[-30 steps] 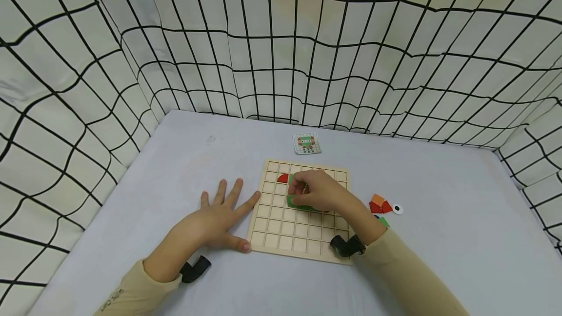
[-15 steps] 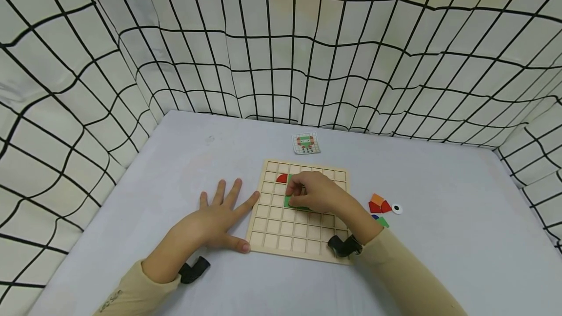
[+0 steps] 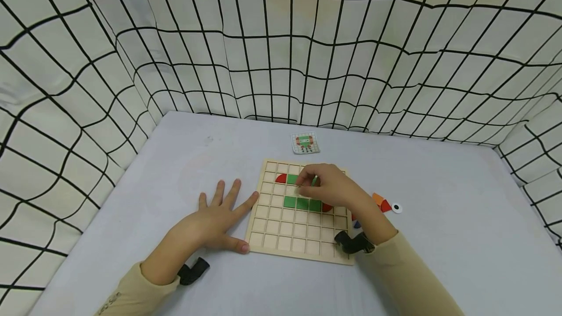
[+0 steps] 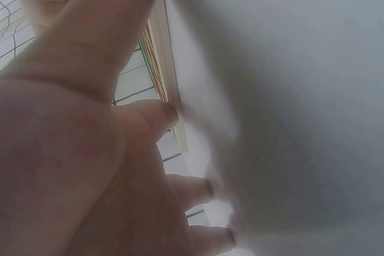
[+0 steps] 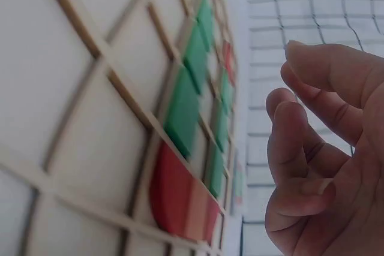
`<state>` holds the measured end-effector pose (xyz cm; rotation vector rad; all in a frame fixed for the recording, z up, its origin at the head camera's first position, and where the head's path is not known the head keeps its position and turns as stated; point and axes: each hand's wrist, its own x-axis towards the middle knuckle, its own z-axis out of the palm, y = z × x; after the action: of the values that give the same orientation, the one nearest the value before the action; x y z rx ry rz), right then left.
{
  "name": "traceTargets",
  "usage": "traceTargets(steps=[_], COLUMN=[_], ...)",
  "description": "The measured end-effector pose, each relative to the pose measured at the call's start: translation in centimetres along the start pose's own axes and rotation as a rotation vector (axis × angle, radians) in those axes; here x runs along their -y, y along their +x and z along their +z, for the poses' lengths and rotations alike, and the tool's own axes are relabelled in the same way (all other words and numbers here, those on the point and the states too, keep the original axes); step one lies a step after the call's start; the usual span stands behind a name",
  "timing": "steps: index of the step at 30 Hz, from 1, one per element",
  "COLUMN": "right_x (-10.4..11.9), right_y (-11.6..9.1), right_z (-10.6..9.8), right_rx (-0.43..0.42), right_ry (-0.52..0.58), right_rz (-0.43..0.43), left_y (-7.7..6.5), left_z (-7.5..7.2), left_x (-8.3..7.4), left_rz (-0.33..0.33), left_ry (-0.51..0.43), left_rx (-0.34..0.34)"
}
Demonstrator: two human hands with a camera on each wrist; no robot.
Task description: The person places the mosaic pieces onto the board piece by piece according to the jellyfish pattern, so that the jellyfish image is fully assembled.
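Note:
A wooden grid board [image 3: 298,245] lies on the white table. Beside its left edge my left hand [image 3: 215,221] rests flat with fingers spread, thumb and index fingertips at the board's frame. My right hand [image 3: 331,187] hovers over the upper part of the board, fingers loosely bent; in the right wrist view a gap shows between its thumb and fingers, with nothing in it. A row of green squares [image 3: 302,203] sits in the grid, with a red piece [image 5: 171,196] at its right end. In an upper row, a red quarter-round piece [image 3: 281,178] adjoins a green square [image 3: 291,179].
A small picture card [image 3: 305,143] lies behind the board. To the right are loose pieces: an orange one [image 3: 377,199], a red one [image 3: 386,206] and a white eye disc [image 3: 397,207]; my right forearm partly covers others. Black netting [image 3: 272,82] over white walls encloses the table.
My right hand has lifted from the lower green row and moved slightly up and right, uncovering the green squares and the red end piece. The left hand stays in place.

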<state>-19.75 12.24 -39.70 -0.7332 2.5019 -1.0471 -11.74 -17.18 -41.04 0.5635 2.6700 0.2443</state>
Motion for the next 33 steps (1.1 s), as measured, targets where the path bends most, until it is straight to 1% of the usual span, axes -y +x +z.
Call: traceTargets(steps=[4, 10, 13, 16, 20, 25, 29, 33], right_x=[-0.6, -2.0, -2.7, -3.5, -4.5, -5.2, -5.4, -5.2], right_y=[-0.8, -1.9, -2.5, -3.3, -4.2, -5.3, -5.9, -6.0], right_z=[-1.3, -2.7, -3.1, -3.5, -4.2, -5.2, -5.5, -5.3], right_rx=[-0.043, -0.106, -0.137, -0.139, -0.122, -0.089, -0.03, 0.044], right_ry=[0.031, 0.056, 0.058, 0.049, -0.017, -0.122, -0.149, -0.155], right_rz=[0.032, 0.065, 0.105, 0.149, 0.179, 0.231, 0.286, 0.357], left_y=[0.0, 0.1, 0.1, 0.1, 0.1, 0.1, 0.1, 0.1], left_z=[0.0, 0.1, 0.1, 0.1, 0.0, -0.1, -0.1, 0.0], left_x=[0.0, 0.0, -0.1, -0.1, -0.2, -0.2, -0.2, -0.2], left_rz=[0.011, -0.003, -0.007, -0.008, -0.012, -0.014, -0.012, -0.009], left_ry=[0.001, 0.005, 0.007, 0.004, 0.001, -0.006, -0.01, -0.017], left_rx=[-0.005, 0.002, 0.004, 0.005, 0.002, 0.003, 0.009, 0.009])
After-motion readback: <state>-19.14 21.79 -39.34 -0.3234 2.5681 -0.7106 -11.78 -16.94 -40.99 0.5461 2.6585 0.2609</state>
